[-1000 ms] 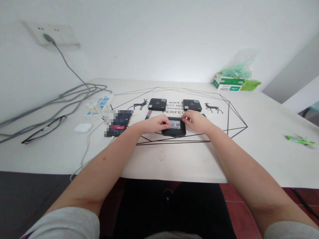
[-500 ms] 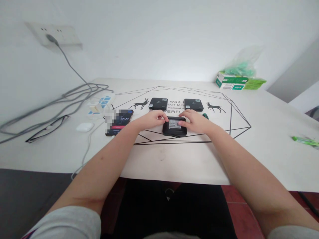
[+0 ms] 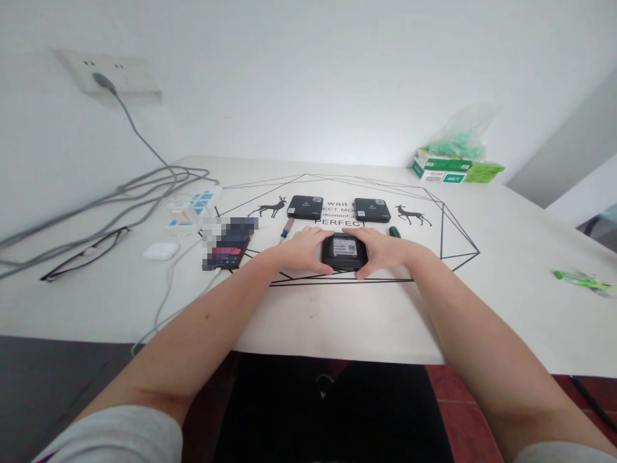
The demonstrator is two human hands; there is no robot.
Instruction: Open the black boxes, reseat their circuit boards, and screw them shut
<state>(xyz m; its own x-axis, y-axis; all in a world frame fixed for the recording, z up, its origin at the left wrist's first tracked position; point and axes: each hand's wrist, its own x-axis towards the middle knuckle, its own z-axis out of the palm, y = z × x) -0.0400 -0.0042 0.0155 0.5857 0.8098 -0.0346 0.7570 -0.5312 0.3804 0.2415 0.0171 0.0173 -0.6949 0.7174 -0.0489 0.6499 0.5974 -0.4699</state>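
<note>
Between my hands, a black rectangular device case [image 3: 344,259] with a white printed label lies on the white table. My left hand [image 3: 308,249] is curved around its left side, with the thumb at the near corner and fingers at the far corner. On the right side, my right hand [image 3: 378,249] clasps it the same way. Just beyond my left hand lies a screwdriver [image 3: 288,228] with a reddish and blue handle. A green tool handle [image 3: 394,232] shows past my right hand, its other end hidden. Two similar black boxes, left [image 3: 305,207] and right [image 3: 372,209], rest farther back.
A phone [image 3: 232,244] with a cable plugged in lies left of my left forearm. Beyond it are a white earphone case [image 3: 162,251], glasses [image 3: 87,253], a power strip [image 3: 200,204] and grey cables [image 3: 139,183]. Green-and-white boxes [image 3: 441,166] stand at the back right.
My fingers have moved from inside the black case to its outer sides, and both hands now clasp it. The screwdriver beside my left hand has come into view. The camera view has shifted slightly.
</note>
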